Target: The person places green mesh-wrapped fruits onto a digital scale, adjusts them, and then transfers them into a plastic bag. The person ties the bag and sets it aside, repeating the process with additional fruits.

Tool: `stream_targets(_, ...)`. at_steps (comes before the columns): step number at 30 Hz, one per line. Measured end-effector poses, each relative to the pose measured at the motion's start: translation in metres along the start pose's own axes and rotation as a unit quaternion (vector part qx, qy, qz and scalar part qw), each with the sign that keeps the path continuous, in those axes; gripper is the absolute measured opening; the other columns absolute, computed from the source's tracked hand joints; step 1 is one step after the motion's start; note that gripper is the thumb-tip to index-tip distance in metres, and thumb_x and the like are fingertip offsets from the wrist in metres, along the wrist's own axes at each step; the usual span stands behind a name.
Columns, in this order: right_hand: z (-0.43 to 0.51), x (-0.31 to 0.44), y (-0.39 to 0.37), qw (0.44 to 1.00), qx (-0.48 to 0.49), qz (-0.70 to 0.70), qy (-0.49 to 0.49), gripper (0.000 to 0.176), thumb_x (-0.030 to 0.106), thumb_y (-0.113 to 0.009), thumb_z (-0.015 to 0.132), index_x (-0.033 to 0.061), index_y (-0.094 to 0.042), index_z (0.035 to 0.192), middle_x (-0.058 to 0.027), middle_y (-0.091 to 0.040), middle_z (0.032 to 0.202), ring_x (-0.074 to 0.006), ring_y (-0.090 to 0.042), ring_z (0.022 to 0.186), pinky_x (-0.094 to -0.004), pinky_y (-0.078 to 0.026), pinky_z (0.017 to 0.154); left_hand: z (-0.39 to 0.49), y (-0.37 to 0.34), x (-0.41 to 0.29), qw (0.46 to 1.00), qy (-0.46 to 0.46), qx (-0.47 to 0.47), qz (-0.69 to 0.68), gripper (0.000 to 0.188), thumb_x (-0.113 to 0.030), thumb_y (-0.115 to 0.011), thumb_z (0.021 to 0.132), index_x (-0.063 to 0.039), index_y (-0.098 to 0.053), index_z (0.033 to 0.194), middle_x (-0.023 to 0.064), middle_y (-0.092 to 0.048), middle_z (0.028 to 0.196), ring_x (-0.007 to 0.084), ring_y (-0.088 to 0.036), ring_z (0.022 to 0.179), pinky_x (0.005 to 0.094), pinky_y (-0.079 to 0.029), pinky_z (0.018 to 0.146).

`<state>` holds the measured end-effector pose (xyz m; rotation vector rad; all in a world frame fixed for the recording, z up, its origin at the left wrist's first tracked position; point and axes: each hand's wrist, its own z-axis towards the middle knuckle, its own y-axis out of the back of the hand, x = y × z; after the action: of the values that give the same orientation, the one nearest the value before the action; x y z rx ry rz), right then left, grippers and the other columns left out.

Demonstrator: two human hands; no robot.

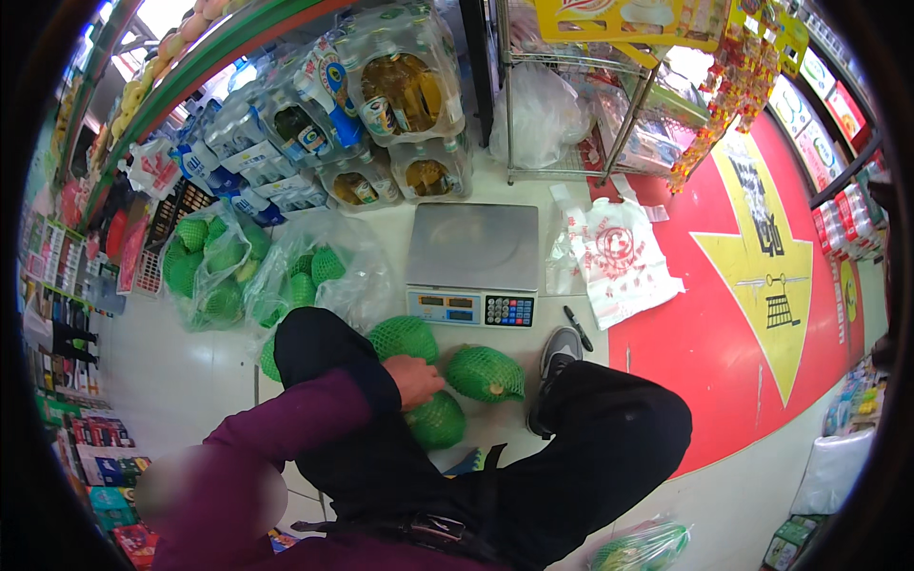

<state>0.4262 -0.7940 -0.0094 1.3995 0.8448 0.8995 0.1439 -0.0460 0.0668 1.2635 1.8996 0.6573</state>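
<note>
My left hand [416, 382], in a purple sleeve, reaches between my knees with its fingers curled. It is among three large fruits in green netting: an upper one [405, 338], a lower one [438, 421] and one to the right [487, 374]. The hand overlaps the top of the lower fruit; whether it grips the netting is hidden. My right hand is out of view. Beyond the fruits, a digital scale [473, 250] with a bare metal plate rests on the tiled floor.
Clear plastic bags of green-netted fruit [214, 264] lie at left. White printed carrier bags [621, 250] and a black marker [578, 328] are right of the scale. Shrink-wrapped bottles [400, 93] and a wire rack [557, 175] stand behind. A wrapped fruit [643, 546] lies at lower right.
</note>
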Motion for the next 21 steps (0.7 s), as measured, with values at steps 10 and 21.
stream_targets(10,0.007,0.28,-0.064,0.857,0.177,0.232,0.424,0.049,0.021,-0.072,0.096,-0.0032,-0.057,0.137,-0.0211,-0.06,0.138,-0.0347,-0.058,0.128,-0.0433,-0.046,0.108,-0.022,0.031,-0.03,0.995,-0.049,-0.079,-0.027,0.027,-0.025,-0.069,0.091,-0.008,-0.062,0.112,0.0069,-0.065,0.102,0.0284,-0.066,0.097,0.0417,-0.055,0.082)
stream_targets(21,-0.108,0.619,-0.176,0.785,0.146,0.04,0.601,0.076,0.028,-0.078,0.087,-0.0075,-0.044,0.144,-0.0267,-0.047,0.149,-0.0456,-0.043,0.137,-0.0504,-0.039,0.114,-0.048,0.022,-0.043,0.99,0.107,-0.088,-0.022,0.024,-0.013,-0.066,0.081,-0.007,-0.062,0.104,0.0049,-0.061,0.094,0.0234,-0.063,0.09,0.0361,-0.049,0.071)
